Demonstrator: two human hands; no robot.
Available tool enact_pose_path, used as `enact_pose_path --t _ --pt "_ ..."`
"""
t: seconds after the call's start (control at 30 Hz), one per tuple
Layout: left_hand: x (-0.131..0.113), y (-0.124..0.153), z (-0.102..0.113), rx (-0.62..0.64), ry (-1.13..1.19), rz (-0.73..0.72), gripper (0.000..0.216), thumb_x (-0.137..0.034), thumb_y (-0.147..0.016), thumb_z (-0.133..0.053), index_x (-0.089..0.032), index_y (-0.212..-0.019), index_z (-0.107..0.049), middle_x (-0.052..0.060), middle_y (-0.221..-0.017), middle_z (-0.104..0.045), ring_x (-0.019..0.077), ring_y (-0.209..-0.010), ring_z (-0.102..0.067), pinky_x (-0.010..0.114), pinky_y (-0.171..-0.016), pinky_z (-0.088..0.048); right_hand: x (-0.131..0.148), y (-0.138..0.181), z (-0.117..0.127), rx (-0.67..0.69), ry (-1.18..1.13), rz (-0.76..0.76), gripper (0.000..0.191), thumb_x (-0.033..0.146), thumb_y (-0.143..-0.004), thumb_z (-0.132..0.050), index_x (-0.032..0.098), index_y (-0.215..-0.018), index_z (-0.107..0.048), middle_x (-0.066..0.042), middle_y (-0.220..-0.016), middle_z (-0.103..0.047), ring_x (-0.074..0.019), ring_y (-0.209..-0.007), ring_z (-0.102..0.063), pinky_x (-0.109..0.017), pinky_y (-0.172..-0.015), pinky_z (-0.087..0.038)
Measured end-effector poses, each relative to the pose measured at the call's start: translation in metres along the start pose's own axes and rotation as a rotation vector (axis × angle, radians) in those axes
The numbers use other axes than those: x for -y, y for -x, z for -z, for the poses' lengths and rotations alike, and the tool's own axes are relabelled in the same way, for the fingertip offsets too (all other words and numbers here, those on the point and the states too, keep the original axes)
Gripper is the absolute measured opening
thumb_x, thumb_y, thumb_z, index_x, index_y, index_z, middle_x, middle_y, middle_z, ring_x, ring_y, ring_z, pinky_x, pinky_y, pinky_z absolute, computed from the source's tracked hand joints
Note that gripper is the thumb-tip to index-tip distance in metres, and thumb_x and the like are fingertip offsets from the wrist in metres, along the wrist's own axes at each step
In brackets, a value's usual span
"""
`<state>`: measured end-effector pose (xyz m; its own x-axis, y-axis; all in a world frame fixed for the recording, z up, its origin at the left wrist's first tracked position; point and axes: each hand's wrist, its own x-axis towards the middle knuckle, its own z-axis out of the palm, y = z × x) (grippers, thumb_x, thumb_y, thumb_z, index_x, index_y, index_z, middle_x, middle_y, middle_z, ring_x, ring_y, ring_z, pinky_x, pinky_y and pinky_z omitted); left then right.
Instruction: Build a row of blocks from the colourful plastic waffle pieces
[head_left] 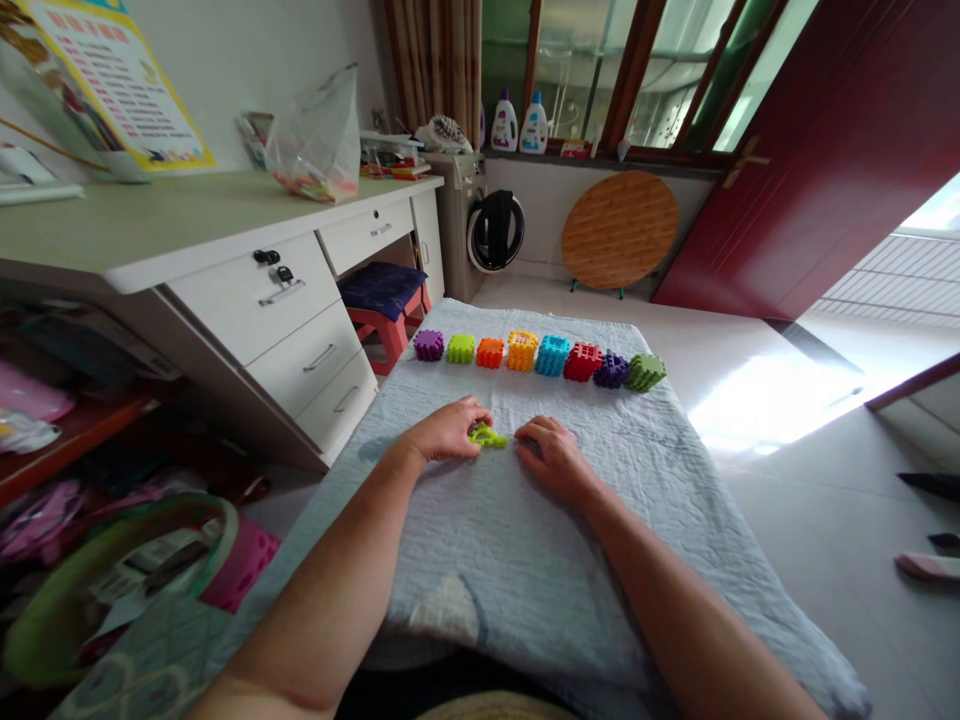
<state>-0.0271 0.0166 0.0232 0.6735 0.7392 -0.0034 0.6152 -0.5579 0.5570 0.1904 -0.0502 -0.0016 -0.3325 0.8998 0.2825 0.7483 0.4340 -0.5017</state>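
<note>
My left hand [450, 430] is closed around one end of a small lime-green plastic piece [489, 437], perhaps a toy figure; its exact kind does not show. The other end of the piece sticks out to the right, low over the cloth. My right hand [553, 455] lies palm down on the cloth just right of the piece, apart from it, its fingers loosely bent and holding nothing visible. Beyond both hands stands a row of notched cube blocks, among them a purple block [429, 345], an orange block [490, 352], a yellow block [522, 350] and a red block [583, 361].
A light blue cloth [525, 560] covers the table. On the left is a white desk [255, 310] with drawers, a stool [386, 300] beside it. A basket [225, 550] stands at lower left. Farther back are a washing machine [457, 220] and a round wooden board [621, 230].
</note>
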Motion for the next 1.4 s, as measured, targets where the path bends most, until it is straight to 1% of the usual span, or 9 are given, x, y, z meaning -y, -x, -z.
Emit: enact_pose_path --t 0.2,0.33,0.53,0.63,0.77,0.9,1.03,1.17,1.4 --pt "0.002 -0.002 0.0 0.04 -0.099 -0.015 0.031 -0.022 -0.066 -0.061 -0.018 -0.096 -0.066 0.003 -0.094 -0.055 0.0166 -0.082 -0.057 0.023 -0.073 -0.045 -0.004 0.0 -0.002 -0.016 -0.007 0.007 0.016 0.018 -0.083 -0.056 0.019 -0.095 -0.067 -0.006 -0.093 -0.063 -0.0182 -0.089 -0.055 -0.031 -0.084 -0.042" --pt "-0.003 -0.002 -0.001 0.021 -0.185 -0.006 0.026 -0.017 -0.065 -0.058 -0.019 -0.089 -0.066 0.003 -0.089 -0.057 0.0167 -0.08 -0.058 0.023 -0.071 -0.043 -0.004 -0.001 -0.003 -0.026 -0.022 0.001 0.015 0.018 -0.083 -0.056 0.02 -0.094 -0.067 -0.005 -0.092 -0.064 -0.0179 -0.089 -0.056 -0.031 -0.083 -0.042" --pt "-0.013 -0.002 -0.002 -0.028 -0.302 0.071 0.022 -0.021 -0.063 -0.06 -0.019 -0.084 -0.067 0.004 -0.084 -0.06 0.0187 -0.075 -0.059 0.026 -0.068 -0.043 -0.005 0.0 -0.001 -0.074 -0.07 -0.015 0.016 0.014 -0.082 -0.053 0.018 -0.09 -0.067 -0.005 -0.088 -0.063 -0.0167 -0.084 -0.056 -0.029 -0.079 -0.042" --pt "-0.012 -0.002 0.009 -0.109 -0.31 0.112 0.027 -0.023 -0.063 -0.061 -0.018 -0.089 -0.069 0.005 -0.087 -0.062 0.0186 -0.075 -0.06 0.027 -0.07 -0.045 -0.008 0.001 0.001 -0.106 -0.117 -0.027 0.018 0.011 -0.08 -0.051 0.017 -0.089 -0.066 -0.005 -0.085 -0.061 -0.0156 -0.078 -0.056 -0.027 -0.073 -0.043" --pt "0.003 -0.008 0.04 -0.272 -0.325 0.146 0.031 -0.026 -0.063 -0.064 -0.017 -0.092 -0.07 0.006 -0.09 -0.063 0.018 -0.077 -0.06 0.027 -0.073 -0.046 -0.012 0.003 0.003 -0.129 -0.137 -0.035 0.019 0.01 -0.078 -0.051 0.017 -0.088 -0.066 -0.004 -0.082 -0.06 -0.0147 -0.074 -0.054 -0.026 -0.069 -0.042" --pt "0.028 -0.029 0.077 -0.385 -0.323 0.189 0.035 -0.028 -0.061 -0.067 -0.015 -0.093 -0.071 0.006 -0.094 -0.065 0.0172 -0.078 -0.061 0.025 -0.074 -0.048 -0.011 0.004 0.004 -0.124 -0.137 -0.038 0.019 0.01 -0.078 -0.051 0.017 -0.087 -0.066 -0.003 -0.081 -0.059 -0.0145 -0.073 -0.054 -0.026 -0.069 -0.041" --pt "0.046 -0.06 0.1 -0.434 -0.353 0.318 0.035 -0.029 -0.06 -0.069 -0.015 -0.092 -0.073 0.006 -0.089 -0.069 0.0191 -0.081 -0.062 0.025 -0.075 -0.047 -0.01 0.004 0.004 -0.129 -0.144 -0.045 0.018 0.01 -0.079 -0.051 0.017 -0.086 -0.066 -0.004 -0.081 -0.059 -0.0149 -0.074 -0.054 -0.026 -0.07 -0.042" --pt "0.049 -0.088 0.106 -0.39 -0.383 0.401 0.032 -0.026 -0.059 -0.067 -0.016 -0.089 -0.074 0.005 -0.08 -0.071 0.0208 -0.079 -0.063 0.027 -0.071 -0.047 -0.011 0.003 0.003 -0.129 -0.156 -0.046 0.017 0.01 -0.079 -0.051 0.017 -0.085 -0.066 -0.004 -0.082 -0.06 -0.0153 -0.075 -0.055 -0.026 -0.07 -0.042" --pt "0.046 -0.12 0.103 -0.265 -0.477 0.437 0.027 -0.025 -0.057 -0.068 -0.015 -0.081 -0.076 0.01 -0.083 -0.072 0.0249 -0.085 -0.065 0.028 -0.074 -0.049 -0.013 0.002 0.003 -0.128 -0.162 -0.055 0.016 0.01 -0.079 -0.052 0.018 -0.085 -0.065 -0.004 -0.082 -0.06 -0.0155 -0.076 -0.055 -0.026 -0.071 -0.042"
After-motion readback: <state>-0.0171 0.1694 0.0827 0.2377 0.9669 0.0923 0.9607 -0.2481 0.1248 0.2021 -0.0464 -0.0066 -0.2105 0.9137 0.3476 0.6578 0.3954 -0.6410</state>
